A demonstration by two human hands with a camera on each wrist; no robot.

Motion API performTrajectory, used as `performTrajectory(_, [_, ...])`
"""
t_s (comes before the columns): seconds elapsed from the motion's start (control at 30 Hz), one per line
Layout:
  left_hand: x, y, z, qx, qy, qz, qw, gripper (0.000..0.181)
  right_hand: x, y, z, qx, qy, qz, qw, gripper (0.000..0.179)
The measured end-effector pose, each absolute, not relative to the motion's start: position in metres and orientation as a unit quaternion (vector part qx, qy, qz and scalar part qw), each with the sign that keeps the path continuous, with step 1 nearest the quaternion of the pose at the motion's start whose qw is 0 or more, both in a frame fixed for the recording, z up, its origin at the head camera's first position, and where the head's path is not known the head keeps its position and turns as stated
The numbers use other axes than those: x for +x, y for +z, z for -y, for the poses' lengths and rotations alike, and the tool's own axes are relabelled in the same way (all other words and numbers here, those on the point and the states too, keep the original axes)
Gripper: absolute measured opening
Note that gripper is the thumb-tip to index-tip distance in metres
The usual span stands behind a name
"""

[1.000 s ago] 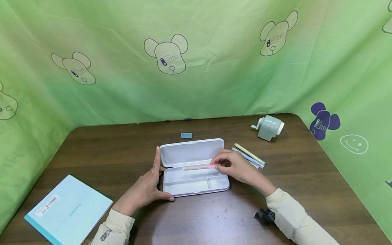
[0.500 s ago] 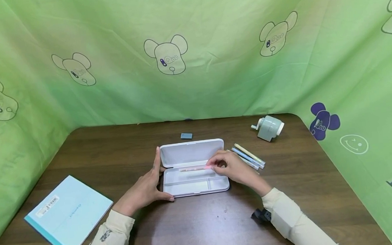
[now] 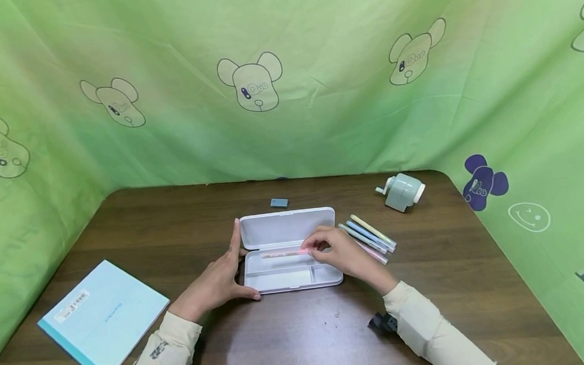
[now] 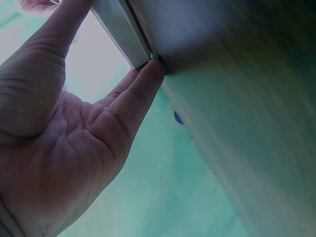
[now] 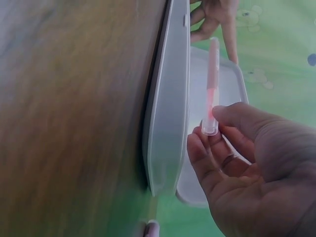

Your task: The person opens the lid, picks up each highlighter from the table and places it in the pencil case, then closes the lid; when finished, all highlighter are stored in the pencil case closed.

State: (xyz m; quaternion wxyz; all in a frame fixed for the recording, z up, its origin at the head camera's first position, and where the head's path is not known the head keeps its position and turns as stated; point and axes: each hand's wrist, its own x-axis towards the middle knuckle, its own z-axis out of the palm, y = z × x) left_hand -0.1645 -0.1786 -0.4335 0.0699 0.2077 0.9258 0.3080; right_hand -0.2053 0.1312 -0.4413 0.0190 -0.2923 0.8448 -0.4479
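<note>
An open white pencil case [image 3: 278, 279] stands on the table, its lid tilted back and its tray split into compartments. My left hand [image 3: 218, 281] holds its left end, thumb at the front corner and the other fingers at the side and back. Between thumb and fingertips my right hand [image 3: 340, 252] pinches a slim pink pen [image 3: 282, 254] by its right end, over the long rear compartment. In the right wrist view the pen [image 5: 213, 79] has a clear end and is raised in front of the case. Whether it touches the tray I cannot tell.
Several pastel pens [image 3: 369, 235] lie just right of the case. Behind it sits a blue eraser [image 3: 279, 203]. A grey-green crank pencil sharpener [image 3: 403, 191] stands at the back right, and a light blue notebook [image 3: 105, 320] lies at the left.
My right hand has moved a little left with the pink pen, sliding it further over the rear compartment. More of the pens on the table shows. My left hand stays on the case.
</note>
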Motion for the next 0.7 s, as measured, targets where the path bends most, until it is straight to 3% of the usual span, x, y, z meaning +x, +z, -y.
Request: performTrajectory(0.7, [-0.163,-0.433,0.178,0.219,0.306,-0.924,0.062,0.164,-0.208,-0.442,-0.111,-0.307,-0.442,-0.843,0.024,0.011])
